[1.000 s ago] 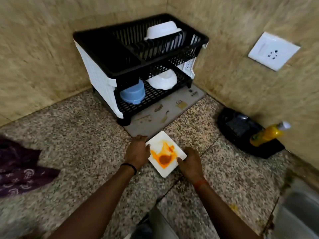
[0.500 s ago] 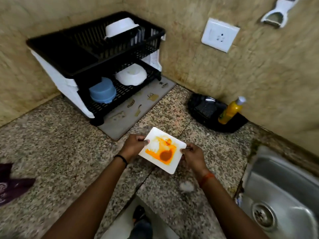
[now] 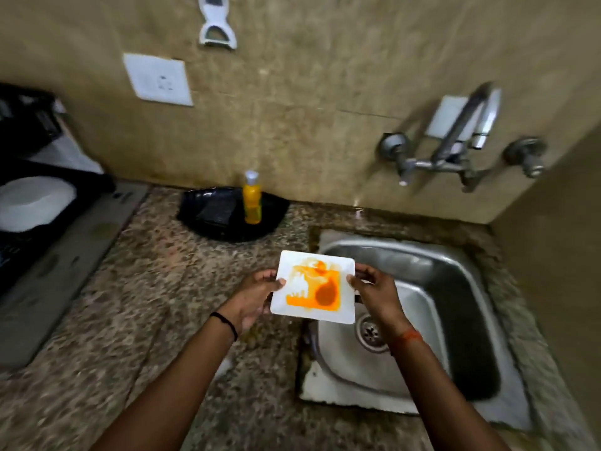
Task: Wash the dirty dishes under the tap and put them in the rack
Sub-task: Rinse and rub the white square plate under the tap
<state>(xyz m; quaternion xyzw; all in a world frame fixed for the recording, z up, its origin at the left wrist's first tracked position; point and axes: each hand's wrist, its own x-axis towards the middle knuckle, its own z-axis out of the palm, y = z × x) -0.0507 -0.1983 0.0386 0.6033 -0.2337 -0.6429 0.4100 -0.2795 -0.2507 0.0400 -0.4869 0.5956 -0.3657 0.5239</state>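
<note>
Our bench (image 3: 156,288) carries the sink (image 3: 432,275), with the tap (image 3: 461,141) on the wall above. We hold the stained plate (image 3: 313,288) over the sink's left rim, left hand (image 3: 257,296) and right hand (image 3: 374,288) each closed on an edge.
</note>
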